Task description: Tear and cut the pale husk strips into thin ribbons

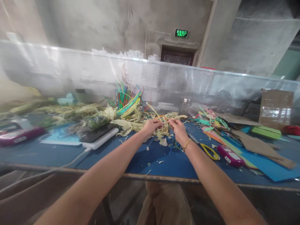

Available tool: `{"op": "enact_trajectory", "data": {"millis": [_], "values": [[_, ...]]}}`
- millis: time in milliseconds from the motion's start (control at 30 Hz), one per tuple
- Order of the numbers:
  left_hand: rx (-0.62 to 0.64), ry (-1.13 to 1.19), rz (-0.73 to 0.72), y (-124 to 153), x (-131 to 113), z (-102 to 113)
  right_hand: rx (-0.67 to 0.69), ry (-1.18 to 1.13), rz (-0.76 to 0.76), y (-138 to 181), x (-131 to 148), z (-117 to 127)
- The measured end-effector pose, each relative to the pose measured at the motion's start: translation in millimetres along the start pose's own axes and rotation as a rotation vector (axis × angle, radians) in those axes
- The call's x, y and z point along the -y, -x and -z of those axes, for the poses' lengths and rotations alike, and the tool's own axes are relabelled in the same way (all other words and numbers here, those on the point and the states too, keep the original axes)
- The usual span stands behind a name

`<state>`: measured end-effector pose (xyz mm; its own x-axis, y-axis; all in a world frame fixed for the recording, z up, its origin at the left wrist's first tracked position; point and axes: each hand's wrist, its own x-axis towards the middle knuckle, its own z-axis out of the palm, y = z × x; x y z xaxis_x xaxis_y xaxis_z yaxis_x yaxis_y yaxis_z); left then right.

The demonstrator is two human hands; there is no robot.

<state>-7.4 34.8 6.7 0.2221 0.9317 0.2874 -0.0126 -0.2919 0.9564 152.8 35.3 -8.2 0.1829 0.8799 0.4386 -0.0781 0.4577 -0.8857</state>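
Observation:
Both hands are close together over a pile of pale, dry husk-like strips [131, 125] on the blue table. My left hand [152, 125] has its fingers pinched at a thin pale strip [152, 108] that sticks up and to the left. A narrow orange strip [161, 117] shows just above the fingers, between the two hands. My right hand [178, 128], with a gold bracelet at its wrist, is closed at the thumb and fingers on pale strips from the same cluster. Exactly which strip each fingertip grips is too small to tell. Torn husk scraps [163, 142] and blue threads lie beneath.
Yellow-handled scissors [209, 151] and a purple device [231, 155] lie right of my right hand. Coloured paper and cardboard [255, 140] spread farther right. Colourful stems [127, 100] stand behind. A phone [97, 132] and cabled white power bank [100, 139] lie left.

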Motion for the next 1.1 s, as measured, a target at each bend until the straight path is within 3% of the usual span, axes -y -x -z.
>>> {"op": "enact_trajectory", "data": {"millis": [167,300,467,633,800,1000,1100], "values": [[0.054,0.050,-0.016,1,1,-3,-0.042,-0.063,0.025,-2,-1,0],[0.027,0.098,0.011,-1,1,-3,-0.089,-0.067,-0.009,0,5,0],[-0.059,0.142,0.032,-8,7,6,0.064,0.133,-0.047,9,10,-5],[-0.134,0.150,0.057,-18,16,15,0.227,0.352,0.115,13,5,-6],[-0.133,0.079,0.035,-17,11,17,0.198,0.504,0.276,10,8,-2],[-0.007,-0.082,-0.002,-7,3,12,0.197,0.721,0.534,15,21,-1],[0.042,-0.076,-0.014,-4,1,9,0.133,0.858,0.576,16,25,0]]}}
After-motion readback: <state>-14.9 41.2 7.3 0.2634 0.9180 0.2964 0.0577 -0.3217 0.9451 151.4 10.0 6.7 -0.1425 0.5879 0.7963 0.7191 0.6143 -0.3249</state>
